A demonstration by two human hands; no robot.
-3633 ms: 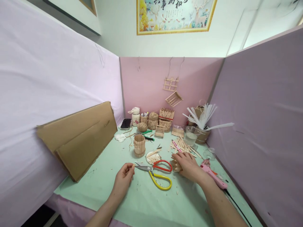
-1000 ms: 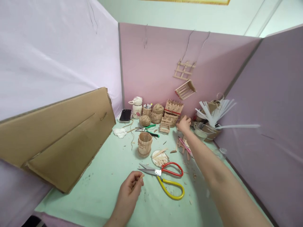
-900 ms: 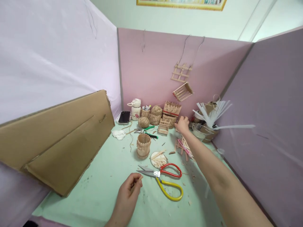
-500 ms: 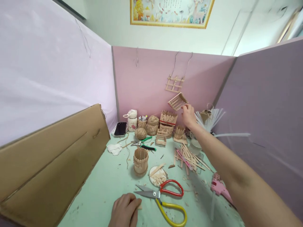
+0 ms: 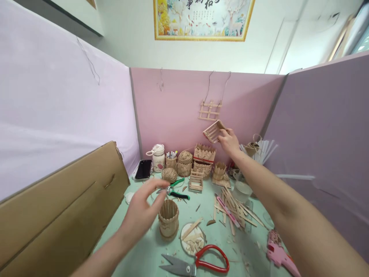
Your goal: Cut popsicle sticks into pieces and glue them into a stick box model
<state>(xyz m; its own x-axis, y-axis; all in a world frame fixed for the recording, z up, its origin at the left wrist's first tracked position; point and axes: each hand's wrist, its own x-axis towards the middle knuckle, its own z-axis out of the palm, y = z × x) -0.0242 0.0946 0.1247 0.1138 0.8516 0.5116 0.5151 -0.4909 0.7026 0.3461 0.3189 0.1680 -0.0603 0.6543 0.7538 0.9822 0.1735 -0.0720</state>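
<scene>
My right hand point(image 5: 229, 142) grips a small slatted basket made of wooden craft sticks point(image 5: 212, 131), holding it tilted in the air near the back wall. My left hand point(image 5: 144, 204) is raised over the table with thumb and forefinger apart and nothing visible between them. Just beside and below it stands a round cup of craft sticks point(image 5: 168, 221). Behind its fingertips lie green-handled pliers point(image 5: 177, 192), partly covered by the hand. Scissors with a red handle point(image 5: 198, 263) lie at the front, cut off by the lower edge.
A round dish point(image 5: 184, 234) holds stick scraps. Loose craft sticks point(image 5: 239, 211) and a pink glue gun point(image 5: 279, 250) lie to the right. Twine balls point(image 5: 169, 175), a white bottle point(image 5: 158, 159) and a phone point(image 5: 143, 169) line the back. A cardboard box point(image 5: 66, 207) borders the left.
My left hand has risen from the table beside the scissors and moved forward, its fingers now parted. The right hand still holds the stick basket near the wall. The view has tilted up slightly.
</scene>
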